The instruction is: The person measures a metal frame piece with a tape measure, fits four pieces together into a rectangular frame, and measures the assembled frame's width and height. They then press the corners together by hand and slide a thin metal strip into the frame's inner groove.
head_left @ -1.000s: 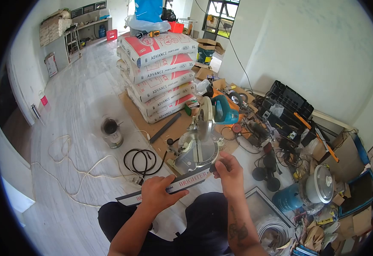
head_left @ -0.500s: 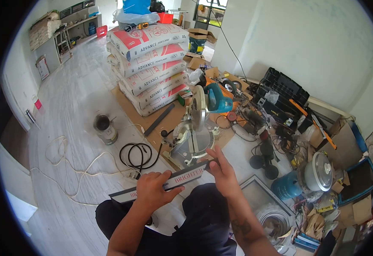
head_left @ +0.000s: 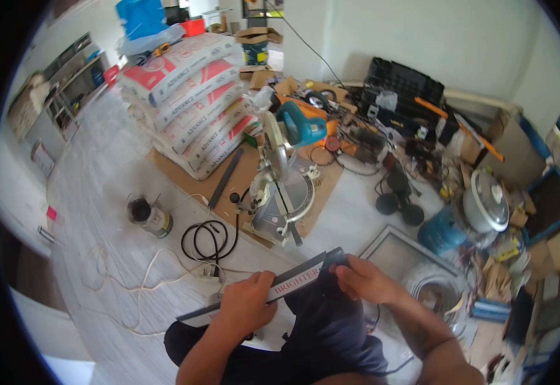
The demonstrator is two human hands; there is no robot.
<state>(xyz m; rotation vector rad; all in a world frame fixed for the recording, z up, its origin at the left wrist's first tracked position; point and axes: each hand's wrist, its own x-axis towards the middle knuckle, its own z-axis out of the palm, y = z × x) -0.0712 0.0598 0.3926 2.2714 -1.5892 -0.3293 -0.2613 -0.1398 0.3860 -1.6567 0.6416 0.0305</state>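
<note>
A long dark aluminium profile (head_left: pixel 300 277) with a white strip lettered "BRIGHTER" along its face lies slanted above my lap, right end higher. My left hand (head_left: pixel 249 304) is closed around it left of the middle, covering part of the lettering. At the upper right end, my right hand (head_left: pixel 364 278) has its fingers curled against the profile near the end of the white strip. Whether those fingers pinch the strip's edge or only the profile is hard to see. Beyond stands a teal mitre saw (head_left: pixel 299 123), its round base (head_left: pixel 296 192) on a brown board.
Stacked cement bags (head_left: pixel 190 106) stand behind the saw. A coiled black cable (head_left: pixel 209 240) and a used can (head_left: pixel 150 217) are on the floor to the left. At right lie a framed panel (head_left: pixel 389 247), a coil of grey tubing (head_left: pixel 430 289), a blue tank (head_left: pixel 443 231) and heaped tools.
My right hand's fingers, stretched out earlier, have curled in at the profile's end. Profile and hands have shifted right and lower in view, and the camera has turned.
</note>
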